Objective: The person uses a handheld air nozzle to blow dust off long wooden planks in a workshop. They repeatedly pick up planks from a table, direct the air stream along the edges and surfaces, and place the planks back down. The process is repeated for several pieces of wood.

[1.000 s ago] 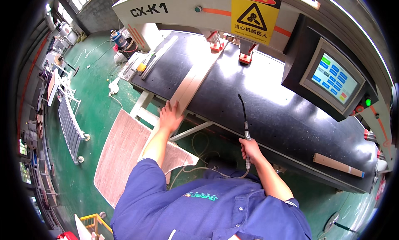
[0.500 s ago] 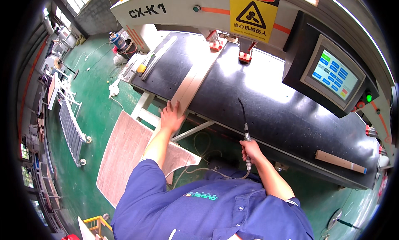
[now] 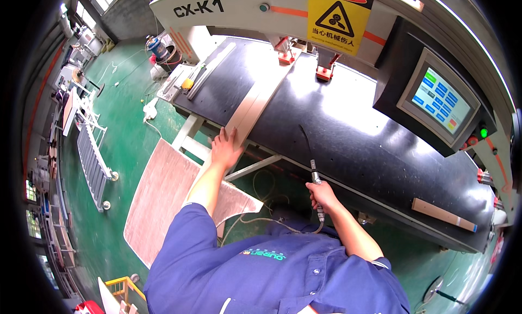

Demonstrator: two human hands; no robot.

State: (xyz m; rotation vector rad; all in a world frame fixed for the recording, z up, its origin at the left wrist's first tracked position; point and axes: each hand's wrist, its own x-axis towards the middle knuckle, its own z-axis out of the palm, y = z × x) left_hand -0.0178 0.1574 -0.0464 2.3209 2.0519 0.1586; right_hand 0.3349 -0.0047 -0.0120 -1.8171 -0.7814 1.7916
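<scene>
The black tabletop (image 3: pixel 375 151) stretched across the middle, beneath the white machine beam (image 3: pixel 244 15). Below its near edge, at the person's left, was a pinkish wood-grain panel (image 3: pixel 163 194). The long pale-brown strip (image 3: pixel 256 104) lay slantwise over the tabletop's left part, its far end at a red foot (image 3: pixel 287 57) under the beam and its near end at the table's edge. A much shorter brown strip (image 3: pixel 443 215) lay at the far right. The right hand (image 3: pixel 322 195) was closed around a slim blow gun (image 3: pixel 316 177), nozzle pointing up. The left hand (image 3: pixel 225 149) rested on the long strip's near end, fingers slightly apart; whether it gripped underneath could not be told.
</scene>
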